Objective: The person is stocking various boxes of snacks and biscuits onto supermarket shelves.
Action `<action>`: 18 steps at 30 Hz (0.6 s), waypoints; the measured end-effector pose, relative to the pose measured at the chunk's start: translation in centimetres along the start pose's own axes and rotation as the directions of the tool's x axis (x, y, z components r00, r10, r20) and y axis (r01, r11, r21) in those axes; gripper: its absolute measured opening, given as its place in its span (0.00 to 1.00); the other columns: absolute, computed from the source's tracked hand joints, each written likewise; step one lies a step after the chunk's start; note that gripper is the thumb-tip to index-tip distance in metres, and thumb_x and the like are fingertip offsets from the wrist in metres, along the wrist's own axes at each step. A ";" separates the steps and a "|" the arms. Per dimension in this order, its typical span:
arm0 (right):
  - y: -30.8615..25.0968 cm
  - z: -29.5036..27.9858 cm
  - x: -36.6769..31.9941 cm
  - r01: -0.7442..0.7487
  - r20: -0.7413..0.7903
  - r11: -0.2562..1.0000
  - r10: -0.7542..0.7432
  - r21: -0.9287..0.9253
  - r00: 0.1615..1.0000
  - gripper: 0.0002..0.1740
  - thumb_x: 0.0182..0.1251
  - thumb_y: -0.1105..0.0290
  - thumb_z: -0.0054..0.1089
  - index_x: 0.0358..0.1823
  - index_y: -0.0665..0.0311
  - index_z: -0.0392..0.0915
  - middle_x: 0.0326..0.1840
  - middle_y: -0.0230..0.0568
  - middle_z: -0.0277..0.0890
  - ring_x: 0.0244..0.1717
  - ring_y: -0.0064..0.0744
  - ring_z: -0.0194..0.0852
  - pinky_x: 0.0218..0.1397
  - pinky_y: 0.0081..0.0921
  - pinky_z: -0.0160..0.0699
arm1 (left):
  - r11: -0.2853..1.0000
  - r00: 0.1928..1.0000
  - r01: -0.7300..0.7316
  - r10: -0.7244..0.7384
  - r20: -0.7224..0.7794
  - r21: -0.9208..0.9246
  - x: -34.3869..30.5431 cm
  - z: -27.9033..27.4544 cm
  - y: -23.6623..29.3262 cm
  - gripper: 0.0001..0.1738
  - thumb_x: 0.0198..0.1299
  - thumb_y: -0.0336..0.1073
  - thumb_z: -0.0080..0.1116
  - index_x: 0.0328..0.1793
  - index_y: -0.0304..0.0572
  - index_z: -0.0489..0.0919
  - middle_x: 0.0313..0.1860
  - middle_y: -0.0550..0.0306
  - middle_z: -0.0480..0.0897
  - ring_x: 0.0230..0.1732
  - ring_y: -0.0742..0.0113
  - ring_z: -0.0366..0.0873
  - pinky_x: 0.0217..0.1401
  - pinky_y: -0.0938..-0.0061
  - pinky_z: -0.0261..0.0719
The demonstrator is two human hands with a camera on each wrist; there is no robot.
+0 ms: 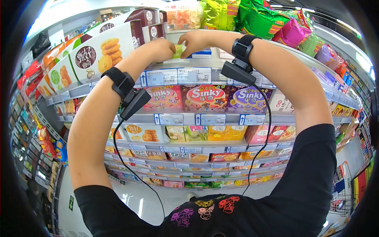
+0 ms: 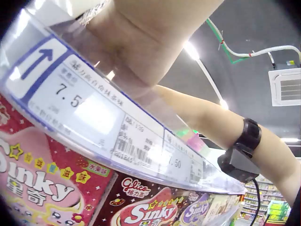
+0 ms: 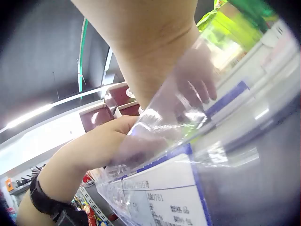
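Observation:
On the top shelf, a small green box stands between my two hands, partly covered by them. My left hand is at its left side, fingers curled in against it. From the right, my right hand curves its fingers and thumb around the box's other side. In the right wrist view, the left hand and the right hand's fingers show through the clear shelf-edge strip, with a bit of green between them. Beside the right hand lies a blue box.
Large white cookie boxes and brown boxes stand to the left. Green bags fill the back right. A price-tag strip runs along the shelf front, above Sinky boxes. Cables hang from both wrist cameras.

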State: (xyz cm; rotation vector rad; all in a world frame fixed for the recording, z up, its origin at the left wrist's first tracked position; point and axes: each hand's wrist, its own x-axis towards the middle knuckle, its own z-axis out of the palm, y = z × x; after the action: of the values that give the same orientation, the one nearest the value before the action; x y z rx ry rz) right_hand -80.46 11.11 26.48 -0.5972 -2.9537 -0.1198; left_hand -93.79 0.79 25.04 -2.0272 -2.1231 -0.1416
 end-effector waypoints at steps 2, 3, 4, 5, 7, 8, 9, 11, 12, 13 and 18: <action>0.5 -0.1 -0.2 -0.021 0.024 0.999 0.023 -0.050 0.999 0.42 0.47 0.49 0.65 0.63 0.60 0.64 0.54 0.51 0.71 0.55 0.43 0.70 0.57 0.31 0.67 | 0.995 0.999 -0.037 0.039 -0.018 0.096 -0.1 -0.2 0.2 0.26 0.49 0.32 0.53 0.59 0.49 0.74 0.48 0.45 0.79 0.45 0.54 0.78 0.47 0.65 0.76; 1.0 -0.1 -0.2 -0.014 0.068 0.998 0.018 -0.061 0.997 0.42 0.47 0.49 0.65 0.63 0.60 0.63 0.55 0.51 0.71 0.55 0.44 0.70 0.57 0.32 0.67 | 0.988 0.998 -0.054 0.058 -0.027 0.143 -0.3 -0.5 0.6 0.27 0.49 0.30 0.52 0.59 0.51 0.74 0.47 0.46 0.79 0.44 0.54 0.79 0.46 0.65 0.77; 1.5 0.0 -0.2 -0.006 0.113 0.997 0.014 -0.071 0.993 0.42 0.48 0.50 0.64 0.64 0.60 0.62 0.55 0.51 0.71 0.55 0.44 0.70 0.58 0.32 0.67 | 0.986 0.999 -0.051 0.051 0.003 0.160 -0.5 -0.9 1.0 0.28 0.48 0.28 0.52 0.59 0.54 0.74 0.47 0.47 0.79 0.44 0.54 0.79 0.44 0.65 0.78; 1.9 0.1 -0.2 0.003 0.157 0.997 0.010 -0.080 0.988 0.42 0.48 0.50 0.64 0.65 0.59 0.61 0.55 0.51 0.71 0.56 0.44 0.70 0.58 0.32 0.67 | 0.983 0.999 -0.049 0.044 0.033 0.177 -0.6 -1.2 1.6 0.29 0.47 0.26 0.51 0.60 0.56 0.74 0.47 0.47 0.79 0.44 0.55 0.79 0.43 0.65 0.78; 2.2 0.2 -0.4 0.041 0.153 0.990 -0.020 -0.135 0.988 0.41 0.50 0.52 0.63 0.65 0.59 0.60 0.56 0.51 0.70 0.56 0.44 0.69 0.58 0.33 0.67 | 0.977 0.996 -0.059 0.045 0.070 0.203 -0.7 -1.4 1.9 0.32 0.46 0.24 0.51 0.61 0.60 0.73 0.47 0.48 0.79 0.44 0.55 0.79 0.41 0.65 0.80; 2.3 0.1 -0.5 0.059 0.149 0.985 -0.034 -0.163 0.988 0.40 0.51 0.52 0.62 0.65 0.58 0.60 0.56 0.51 0.70 0.56 0.44 0.69 0.58 0.33 0.66 | 0.975 0.995 -0.071 0.056 0.077 0.212 -0.5 -1.4 1.7 0.33 0.46 0.23 0.51 0.61 0.61 0.73 0.46 0.48 0.79 0.44 0.55 0.79 0.40 0.65 0.80; 2.4 -0.1 -0.7 0.063 0.165 0.984 -0.036 -0.165 0.986 0.40 0.51 0.53 0.62 0.65 0.58 0.60 0.56 0.51 0.70 0.56 0.44 0.69 0.58 0.33 0.67 | 0.971 0.994 -0.084 0.067 0.082 0.223 -0.3 -1.5 1.6 0.34 0.46 0.22 0.51 0.61 0.63 0.72 0.46 0.48 0.79 0.44 0.55 0.79 0.39 0.65 0.81; 2.6 -0.5 -1.0 0.072 0.194 0.983 -0.038 -0.167 0.980 0.38 0.52 0.54 0.61 0.65 0.58 0.61 0.56 0.51 0.71 0.56 0.44 0.70 0.58 0.33 0.67 | 0.984 0.995 -0.036 0.019 0.096 0.175 0.0 -1.4 1.3 0.37 0.43 0.19 0.49 0.61 0.64 0.73 0.48 0.47 0.79 0.46 0.53 0.78 0.45 0.65 0.78; 2.8 -0.7 -1.3 0.093 0.183 0.977 -0.058 -0.190 0.981 0.36 0.54 0.57 0.61 0.65 0.57 0.62 0.56 0.49 0.72 0.55 0.43 0.71 0.57 0.33 0.67 | 0.988 0.995 -0.012 -0.004 0.103 0.151 0.2 -1.4 1.1 0.38 0.42 0.18 0.48 0.61 0.65 0.73 0.49 0.46 0.79 0.47 0.52 0.78 0.48 0.65 0.77; 3.0 -0.9 -1.6 0.078 0.196 0.987 -0.049 -0.142 0.979 0.35 0.54 0.58 0.61 0.64 0.58 0.62 0.55 0.48 0.72 0.55 0.42 0.71 0.57 0.33 0.68 | 0.985 0.995 -0.043 0.028 0.092 0.165 0.5 -1.1 0.8 0.37 0.43 0.19 0.50 0.62 0.64 0.72 0.48 0.47 0.79 0.46 0.52 0.78 0.46 0.65 0.77; 3.8 -0.8 -2.3 0.047 0.181 0.999 -0.043 -0.014 0.983 0.31 0.53 0.64 0.60 0.62 0.58 0.66 0.55 0.45 0.73 0.55 0.39 0.71 0.57 0.31 0.69 | 0.975 0.991 -0.134 0.128 0.043 0.179 1.6 0.1 -0.1 0.36 0.48 0.24 0.58 0.65 0.64 0.68 0.46 0.44 0.79 0.44 0.51 0.78 0.47 0.64 0.75</action>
State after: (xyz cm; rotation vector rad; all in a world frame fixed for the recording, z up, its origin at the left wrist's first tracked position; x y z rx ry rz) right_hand -76.82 13.61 27.19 -0.5721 -3.1456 -0.1027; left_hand -93.98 2.33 25.27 -2.0648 -1.9335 0.1012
